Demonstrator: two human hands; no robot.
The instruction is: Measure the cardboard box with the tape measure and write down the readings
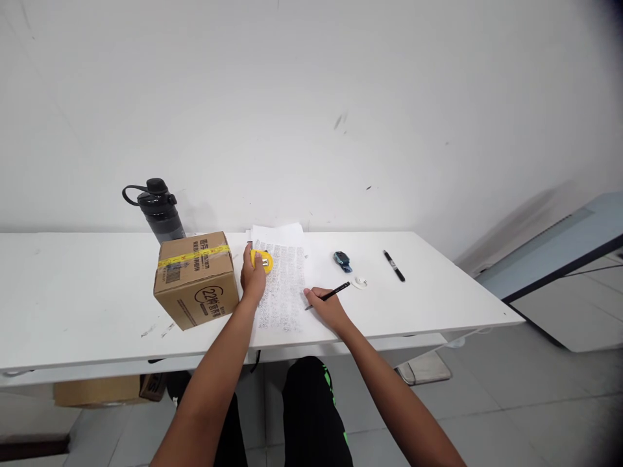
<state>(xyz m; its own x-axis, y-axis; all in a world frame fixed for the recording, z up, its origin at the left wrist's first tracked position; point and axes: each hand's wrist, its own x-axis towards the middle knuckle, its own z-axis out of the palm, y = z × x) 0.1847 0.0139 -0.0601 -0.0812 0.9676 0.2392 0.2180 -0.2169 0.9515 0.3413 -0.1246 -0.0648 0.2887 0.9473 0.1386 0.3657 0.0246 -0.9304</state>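
Observation:
My left hand [253, 275] is closed around a yellow tape measure [263, 260]. Its yellow tape [192, 256] runs left across the top of a cardboard box [195, 282] on the white table [73, 298]. My right hand [325, 305] grips a black pen [333, 294] and rests at the right edge of a printed sheet of paper [282, 288]. The sheet lies between my two hands, on top of more white papers.
A dark water bottle [158, 211] stands behind the box against the wall. To the right of the paper lie a blue watch-like device [342, 261], a small white item [361, 282] and a black marker [394, 266]. Another cardboard box [97, 391] sits under the table.

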